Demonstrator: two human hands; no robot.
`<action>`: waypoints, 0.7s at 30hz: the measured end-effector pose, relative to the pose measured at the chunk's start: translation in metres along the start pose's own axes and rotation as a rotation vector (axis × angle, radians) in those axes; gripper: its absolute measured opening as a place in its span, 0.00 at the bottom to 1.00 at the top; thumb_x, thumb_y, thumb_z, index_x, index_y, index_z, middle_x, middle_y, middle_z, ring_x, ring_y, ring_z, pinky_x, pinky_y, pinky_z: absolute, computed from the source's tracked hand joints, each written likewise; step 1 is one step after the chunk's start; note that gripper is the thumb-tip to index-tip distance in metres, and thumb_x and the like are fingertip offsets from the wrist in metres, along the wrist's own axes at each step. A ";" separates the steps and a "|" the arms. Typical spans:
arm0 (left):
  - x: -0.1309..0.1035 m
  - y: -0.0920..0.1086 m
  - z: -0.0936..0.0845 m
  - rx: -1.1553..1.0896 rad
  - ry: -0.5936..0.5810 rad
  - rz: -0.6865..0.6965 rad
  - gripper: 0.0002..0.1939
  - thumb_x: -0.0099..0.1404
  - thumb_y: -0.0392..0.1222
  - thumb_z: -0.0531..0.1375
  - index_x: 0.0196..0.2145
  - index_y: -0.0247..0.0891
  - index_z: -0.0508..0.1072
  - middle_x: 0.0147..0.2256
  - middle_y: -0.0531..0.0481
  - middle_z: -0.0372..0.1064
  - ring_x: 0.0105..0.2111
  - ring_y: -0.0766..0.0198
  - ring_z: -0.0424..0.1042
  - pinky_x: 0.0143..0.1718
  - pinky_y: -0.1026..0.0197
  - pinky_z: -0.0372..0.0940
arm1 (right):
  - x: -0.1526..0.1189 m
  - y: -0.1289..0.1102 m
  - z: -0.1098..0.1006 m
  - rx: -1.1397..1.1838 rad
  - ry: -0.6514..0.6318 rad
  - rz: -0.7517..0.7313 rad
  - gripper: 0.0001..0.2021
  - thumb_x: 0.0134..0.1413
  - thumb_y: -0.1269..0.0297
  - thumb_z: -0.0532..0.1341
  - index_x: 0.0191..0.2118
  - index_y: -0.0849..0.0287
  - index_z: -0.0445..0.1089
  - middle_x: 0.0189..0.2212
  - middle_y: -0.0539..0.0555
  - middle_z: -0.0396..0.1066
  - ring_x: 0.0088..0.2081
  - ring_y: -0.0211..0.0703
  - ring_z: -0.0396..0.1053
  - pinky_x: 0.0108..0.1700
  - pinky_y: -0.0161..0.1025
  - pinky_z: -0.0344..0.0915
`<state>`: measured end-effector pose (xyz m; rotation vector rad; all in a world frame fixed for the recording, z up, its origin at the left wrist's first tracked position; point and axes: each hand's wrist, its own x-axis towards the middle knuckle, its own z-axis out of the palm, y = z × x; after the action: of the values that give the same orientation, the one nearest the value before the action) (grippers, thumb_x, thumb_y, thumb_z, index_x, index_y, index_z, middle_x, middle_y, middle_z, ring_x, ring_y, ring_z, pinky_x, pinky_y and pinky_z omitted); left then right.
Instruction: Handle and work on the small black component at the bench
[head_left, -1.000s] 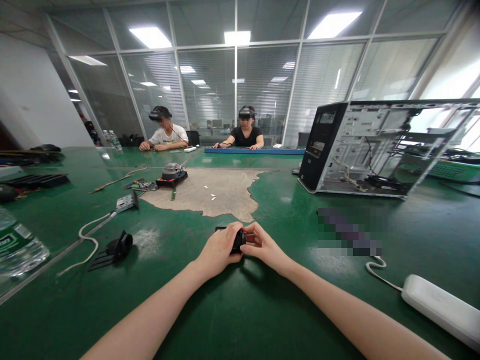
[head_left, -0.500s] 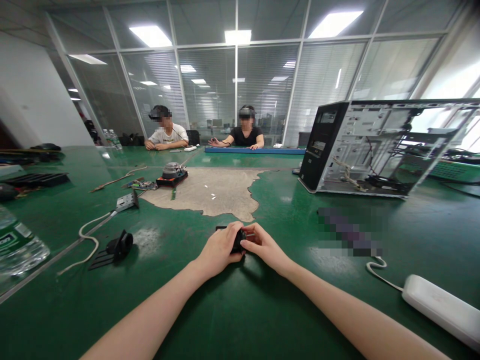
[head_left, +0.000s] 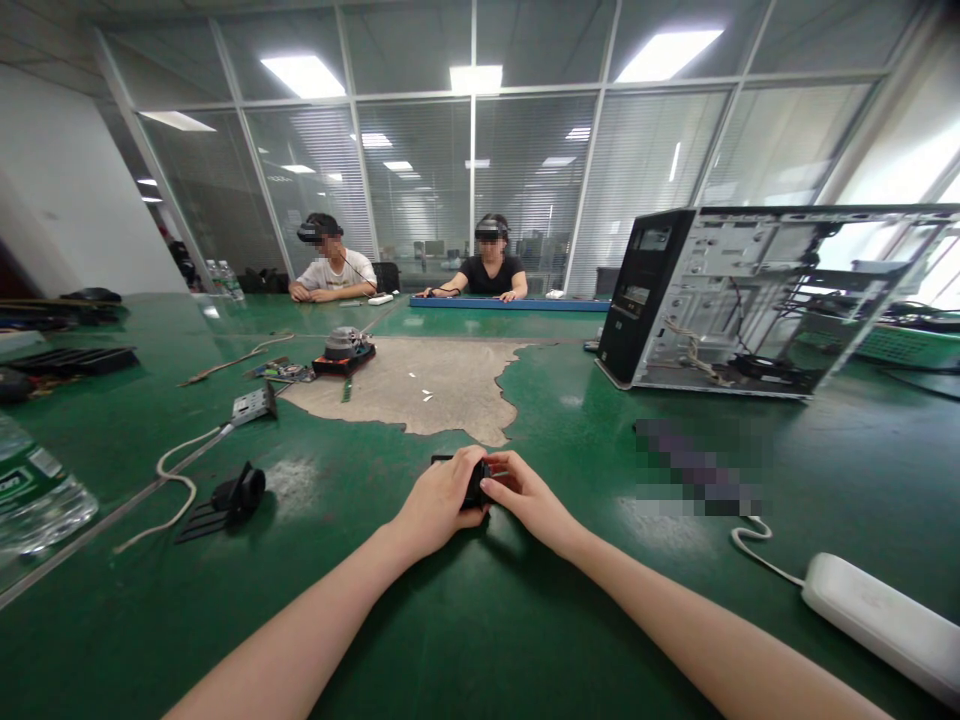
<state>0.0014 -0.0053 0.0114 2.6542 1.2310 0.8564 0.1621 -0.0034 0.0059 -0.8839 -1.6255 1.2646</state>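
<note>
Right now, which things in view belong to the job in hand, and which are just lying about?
In hand: small black part, with left hand and right hand on it.

Apparently lying about: water bottle, black slotted piece, white block, open computer case.

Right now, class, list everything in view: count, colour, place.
Bracket: 1, black, left of centre
Bottles: at least 3, clear, left
Metal plate: 1, silver, left
Round device: 1, grey and black, mid-left
Circuit board: 1, green, mid-left
Cords: several, pale, left and right
Clutter: uncounted, mostly black, far left
Scraps: a few, white, centre
Blurred item: 1, purplish, right
Adapter: 1, white, near right
Case: 1, black-silver, right
Basket: 1, green, far right
Bar: 1, blue, far edge
People: 2, white and black shirts, far side
Glass wall: 1, grey-framed, back
Lights: several, white, above
Table: 1, green and tan, foreground
Held part: 1, black, centre
Left hand: 1, bare, on held part
Right hand: 1, bare, on held part
</note>
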 end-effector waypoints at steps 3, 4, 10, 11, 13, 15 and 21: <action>0.000 0.000 -0.001 -0.007 -0.010 -0.011 0.31 0.50 0.35 0.59 0.49 0.41 0.50 0.46 0.46 0.58 0.41 0.56 0.64 0.40 0.54 0.60 | -0.002 -0.003 0.000 0.003 -0.029 -0.011 0.13 0.45 0.62 0.60 0.38 0.56 0.59 0.36 0.51 0.64 0.40 0.40 0.64 0.42 0.41 0.63; 0.000 0.000 -0.001 -0.005 -0.015 -0.013 0.31 0.49 0.34 0.59 0.49 0.42 0.50 0.47 0.46 0.58 0.41 0.56 0.64 0.40 0.54 0.60 | -0.002 -0.004 0.000 0.007 -0.039 -0.022 0.14 0.44 0.63 0.61 0.37 0.56 0.59 0.36 0.51 0.63 0.40 0.40 0.64 0.43 0.41 0.63; 0.000 -0.001 0.000 -0.012 -0.001 -0.004 0.31 0.49 0.35 0.59 0.49 0.41 0.50 0.46 0.46 0.58 0.41 0.56 0.64 0.39 0.54 0.60 | -0.003 -0.005 0.001 0.022 -0.033 -0.025 0.10 0.47 0.61 0.59 0.36 0.56 0.58 0.34 0.50 0.63 0.38 0.39 0.64 0.41 0.40 0.64; 0.000 -0.001 0.000 -0.016 0.006 -0.001 0.31 0.50 0.36 0.59 0.49 0.42 0.50 0.46 0.46 0.59 0.41 0.56 0.64 0.40 0.54 0.60 | -0.002 -0.004 0.001 0.024 -0.027 -0.020 0.10 0.49 0.59 0.58 0.36 0.56 0.58 0.34 0.50 0.63 0.38 0.39 0.64 0.40 0.40 0.64; 0.000 -0.002 0.001 -0.020 0.013 0.003 0.30 0.50 0.36 0.59 0.49 0.42 0.51 0.46 0.46 0.59 0.41 0.56 0.65 0.40 0.54 0.61 | -0.001 -0.002 0.002 0.026 -0.014 -0.014 0.11 0.49 0.58 0.57 0.37 0.56 0.58 0.33 0.50 0.63 0.37 0.39 0.65 0.39 0.40 0.64; 0.000 -0.002 0.000 -0.021 0.013 0.002 0.30 0.50 0.36 0.60 0.49 0.42 0.51 0.46 0.46 0.59 0.41 0.56 0.65 0.39 0.54 0.61 | 0.000 -0.002 0.002 0.012 0.008 -0.011 0.12 0.49 0.58 0.57 0.39 0.56 0.58 0.34 0.50 0.63 0.37 0.39 0.64 0.39 0.40 0.64; 0.000 -0.001 0.000 -0.009 -0.003 0.003 0.32 0.49 0.35 0.59 0.50 0.42 0.49 0.47 0.45 0.58 0.43 0.55 0.64 0.41 0.53 0.60 | -0.002 -0.004 0.002 -0.019 -0.002 -0.022 0.09 0.47 0.64 0.59 0.35 0.56 0.59 0.35 0.50 0.62 0.39 0.39 0.64 0.40 0.39 0.64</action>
<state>0.0002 -0.0049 0.0111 2.6498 1.2204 0.8566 0.1606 -0.0069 0.0093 -0.8741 -1.6473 1.2366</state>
